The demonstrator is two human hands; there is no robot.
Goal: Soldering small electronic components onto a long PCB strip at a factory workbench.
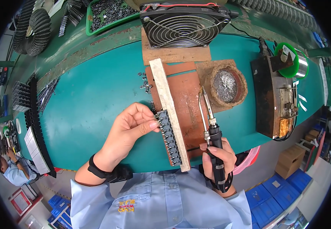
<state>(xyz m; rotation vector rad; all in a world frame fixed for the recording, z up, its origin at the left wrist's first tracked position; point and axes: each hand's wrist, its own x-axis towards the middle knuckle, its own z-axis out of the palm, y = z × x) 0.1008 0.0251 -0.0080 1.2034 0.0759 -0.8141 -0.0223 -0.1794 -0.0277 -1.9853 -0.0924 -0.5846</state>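
Circuit board strip [169, 138] first, since the whole setup seems built around it: it lies just to the right of the left hand [132, 128] and runs back toward the person, right alongside a pale bar [166, 100] on a brown board [190, 101]. My guess is the bar works as a straight fence so the strip can't skew.

The left hand has thumb and fingers pinched narrow, apparently on the strip's far-left edge, probably to steady it. The fingertips cover that spot, so I can't tell if a tiny part is in there too.

The right hand [221, 157] is wrapped around the handle of a soldering iron [213, 131], with a thin metal tube alongside it. The tip points away from the person and is clear of the strip, which should keep the hot end off both hands.

Straight beyond the right hand, by the tip, there's a round pot [243, 88] with silvery bits in it, handy for cleaning the tip I'd think. Loose metal pieces [146, 86] sit beyond the left hand's fingers, a short reach away. Farther out between the hands a fan [184, 28] stands on the table [93, 91], presumably for fumes. The solder spool [303, 65] is way off to the right hand's right, out of the way.
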